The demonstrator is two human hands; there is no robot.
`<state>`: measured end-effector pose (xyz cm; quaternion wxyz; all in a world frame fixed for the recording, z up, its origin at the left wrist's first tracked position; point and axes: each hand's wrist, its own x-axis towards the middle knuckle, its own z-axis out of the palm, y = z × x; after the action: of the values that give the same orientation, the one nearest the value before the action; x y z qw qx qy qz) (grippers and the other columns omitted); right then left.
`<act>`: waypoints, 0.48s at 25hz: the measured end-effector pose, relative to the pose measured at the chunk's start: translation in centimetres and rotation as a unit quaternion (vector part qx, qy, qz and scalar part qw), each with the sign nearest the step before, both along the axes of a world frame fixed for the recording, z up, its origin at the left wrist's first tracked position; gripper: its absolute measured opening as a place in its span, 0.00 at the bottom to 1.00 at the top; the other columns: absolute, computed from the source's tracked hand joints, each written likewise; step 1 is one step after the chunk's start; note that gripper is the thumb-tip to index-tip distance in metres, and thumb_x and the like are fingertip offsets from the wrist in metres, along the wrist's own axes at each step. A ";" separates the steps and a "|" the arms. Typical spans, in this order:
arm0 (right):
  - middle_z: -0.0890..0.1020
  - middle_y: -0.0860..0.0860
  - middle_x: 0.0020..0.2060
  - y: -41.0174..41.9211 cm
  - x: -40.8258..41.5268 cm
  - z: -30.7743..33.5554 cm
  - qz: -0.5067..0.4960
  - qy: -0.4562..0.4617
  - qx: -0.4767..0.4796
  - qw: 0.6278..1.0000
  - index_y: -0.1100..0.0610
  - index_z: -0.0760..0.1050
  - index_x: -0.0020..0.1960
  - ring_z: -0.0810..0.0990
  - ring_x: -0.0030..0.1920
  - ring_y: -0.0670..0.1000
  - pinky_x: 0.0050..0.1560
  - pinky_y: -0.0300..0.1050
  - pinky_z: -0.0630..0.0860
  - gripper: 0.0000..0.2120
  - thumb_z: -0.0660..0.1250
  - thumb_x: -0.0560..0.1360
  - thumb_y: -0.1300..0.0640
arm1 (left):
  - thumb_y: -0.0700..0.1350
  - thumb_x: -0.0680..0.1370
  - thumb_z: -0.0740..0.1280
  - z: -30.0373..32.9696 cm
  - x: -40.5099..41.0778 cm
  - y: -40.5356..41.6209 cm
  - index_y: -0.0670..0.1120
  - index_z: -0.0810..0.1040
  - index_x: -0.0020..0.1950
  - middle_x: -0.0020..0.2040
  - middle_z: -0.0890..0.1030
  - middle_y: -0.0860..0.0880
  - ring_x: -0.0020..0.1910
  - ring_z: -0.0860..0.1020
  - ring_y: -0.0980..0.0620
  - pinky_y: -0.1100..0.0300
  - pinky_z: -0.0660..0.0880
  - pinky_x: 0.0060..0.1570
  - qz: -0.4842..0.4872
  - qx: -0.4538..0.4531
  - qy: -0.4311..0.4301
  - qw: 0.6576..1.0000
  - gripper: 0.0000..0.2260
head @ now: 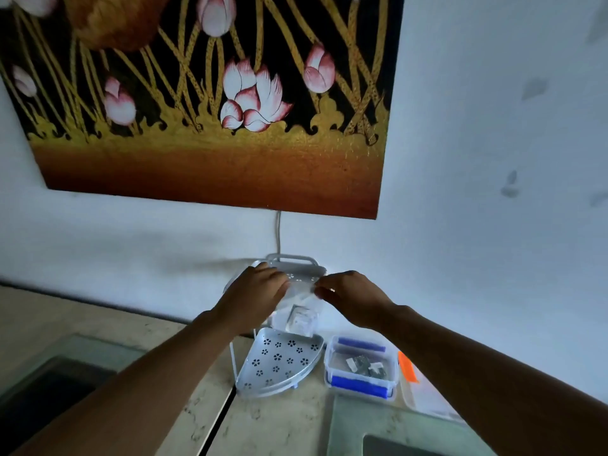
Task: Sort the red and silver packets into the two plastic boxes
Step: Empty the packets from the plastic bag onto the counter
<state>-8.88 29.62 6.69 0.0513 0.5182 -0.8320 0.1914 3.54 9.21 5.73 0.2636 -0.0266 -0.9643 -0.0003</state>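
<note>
Both my hands are raised in front of a white tiered corner rack (279, 363). My left hand (256, 291) and my right hand (348, 294) pinch the top edges of a clear plastic bag (297, 311) between them; silver packets show faintly inside it. On the counter to the right stands a clear plastic box with blue clips (360, 385), and several silver packets (365, 366) lie in it. Further right a second clear box with an orange clip (424, 390) is partly cut off behind my right forearm. No red packets are visible.
The rack's lower perforated shelf sits on a beige stone counter (279, 422) against a white wall. A large lotus painting (210, 93) hangs above, with a cable (279, 232) running down to the rack. Glass panels lie at the left and lower right.
</note>
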 end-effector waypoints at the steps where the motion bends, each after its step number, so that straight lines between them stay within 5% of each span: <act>1: 0.86 0.50 0.53 1.8 0.8 -0.1 -0.007 -0.012 -0.005 1.000 0.50 0.81 0.57 0.82 0.52 0.54 0.53 0.51 0.78 0.13 0.60 0.82 0.48 | 0.49 0.83 0.52 -0.2 0.7 1.9 0.43 0.77 0.41 0.39 0.81 0.47 0.42 0.77 0.43 0.49 0.75 0.43 -0.009 0.032 -0.003 0.999 0.19; 8: 0.87 0.50 0.45 15.7 7.3 -6.3 -0.076 -0.087 0.006 0.993 0.52 0.83 0.52 0.84 0.46 0.53 0.49 0.51 0.79 0.11 0.63 0.81 0.49 | 0.49 0.84 0.57 -7.1 5.4 14.9 0.43 0.78 0.47 0.46 0.81 0.43 0.48 0.79 0.42 0.48 0.75 0.48 -0.056 0.191 -0.094 0.975 0.15; 12: 0.88 0.52 0.46 22.2 11.5 -10.8 -0.117 -0.121 0.007 0.986 0.54 0.85 0.52 0.84 0.47 0.53 0.43 0.41 0.72 0.10 0.67 0.79 0.51 | 0.47 0.84 0.60 -12.1 8.6 21.4 0.41 0.78 0.48 0.47 0.82 0.41 0.46 0.80 0.41 0.51 0.74 0.44 -0.072 0.233 -0.141 0.960 0.13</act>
<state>2.60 51.79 -4.07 -0.0310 0.3908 -0.8882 0.2396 12.16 30.66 -6.38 0.1236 -0.0334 -0.9603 -0.2477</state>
